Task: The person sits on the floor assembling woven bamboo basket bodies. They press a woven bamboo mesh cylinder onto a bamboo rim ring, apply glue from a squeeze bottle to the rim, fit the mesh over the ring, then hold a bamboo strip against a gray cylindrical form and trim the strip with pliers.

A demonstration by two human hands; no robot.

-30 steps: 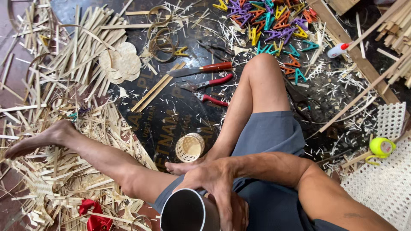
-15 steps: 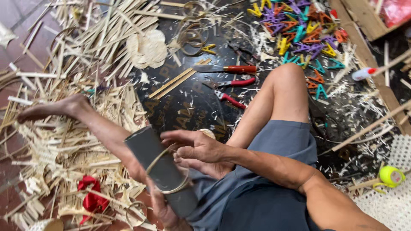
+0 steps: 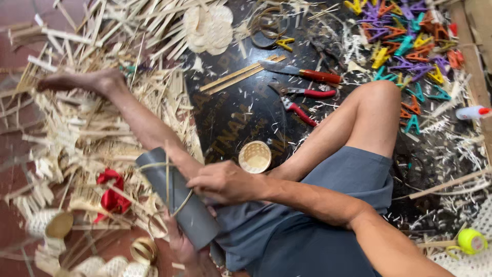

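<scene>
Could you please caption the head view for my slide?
Seated person's right hand and left hand bend a bamboo strip around a grey pipe.

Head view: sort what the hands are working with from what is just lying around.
In hand:
- grey pipe, gripped low by the left hand
- thin bamboo strip looped round it, under the right hand

Lying about:
- small woven basket
- red-handled knife
- red-handled snips
- coloured clips
- red ribbon
- glue bottle

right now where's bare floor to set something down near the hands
Barest: the dark board between the small woven cup, the flat sticks and the red-handled cutters. Crowded: bamboo strips left of the grey pipe, clips top right.
</scene>
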